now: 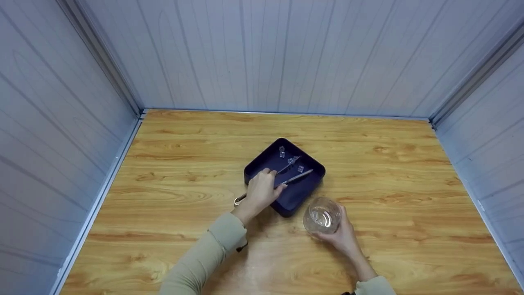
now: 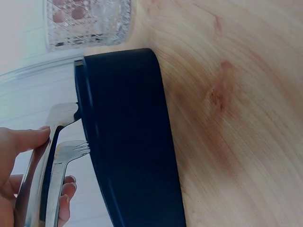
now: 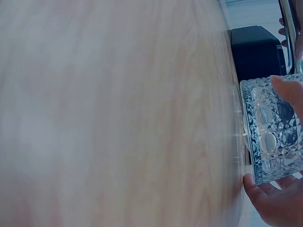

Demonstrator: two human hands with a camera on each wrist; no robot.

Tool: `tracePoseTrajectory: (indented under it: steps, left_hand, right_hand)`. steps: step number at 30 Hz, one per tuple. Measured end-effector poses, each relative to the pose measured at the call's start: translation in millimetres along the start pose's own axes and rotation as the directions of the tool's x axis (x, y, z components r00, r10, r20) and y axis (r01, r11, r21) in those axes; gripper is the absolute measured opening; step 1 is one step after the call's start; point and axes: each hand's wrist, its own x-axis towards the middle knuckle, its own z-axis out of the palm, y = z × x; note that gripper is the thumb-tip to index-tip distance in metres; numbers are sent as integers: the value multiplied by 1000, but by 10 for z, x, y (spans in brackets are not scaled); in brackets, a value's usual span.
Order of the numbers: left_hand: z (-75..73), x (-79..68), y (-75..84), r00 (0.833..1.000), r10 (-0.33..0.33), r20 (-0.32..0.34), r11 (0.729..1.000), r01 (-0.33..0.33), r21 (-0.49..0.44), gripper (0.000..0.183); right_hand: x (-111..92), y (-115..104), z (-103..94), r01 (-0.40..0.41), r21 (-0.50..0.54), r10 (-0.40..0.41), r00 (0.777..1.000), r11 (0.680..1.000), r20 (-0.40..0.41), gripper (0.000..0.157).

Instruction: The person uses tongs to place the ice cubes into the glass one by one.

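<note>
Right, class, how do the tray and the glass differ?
The tray is dark and opaque; the glass is clear.
The tray is wider than the glass.
The tray's outer wall is smooth; the glass has a cut pattern.
The tray rests on the table; the right hand grips the glass.
Both are open-topped.

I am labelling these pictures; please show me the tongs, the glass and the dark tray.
Tongs (image 2: 34, 184), left wrist view: one arm.
Glass (image 3: 274, 128), right wrist view: patterned side.
Dark tray (image 1: 293, 198), head view: bare floor.

I see a wood-grain desk (image 1: 409, 184), a pale streaked back wall (image 1: 262, 57) along its far edge, side walls (image 1: 49, 102) flanking it, and grey posts (image 1: 102, 57) at its far corners.
</note>
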Motion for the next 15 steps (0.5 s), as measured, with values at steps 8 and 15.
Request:
tracePoseTrajectory:
  steps: [8,15]
  left_hand:
    - [63,90,8,997,-30,74,998,27,49,42]
    - [130,169,27,994,-33,103,998,26,65,34]
  right_hand:
    - [-1,9,-2,-3,4,3,1000,1000,4,96]
    - [-3,6,4,-12,-5,12,1000,1000,13,97]
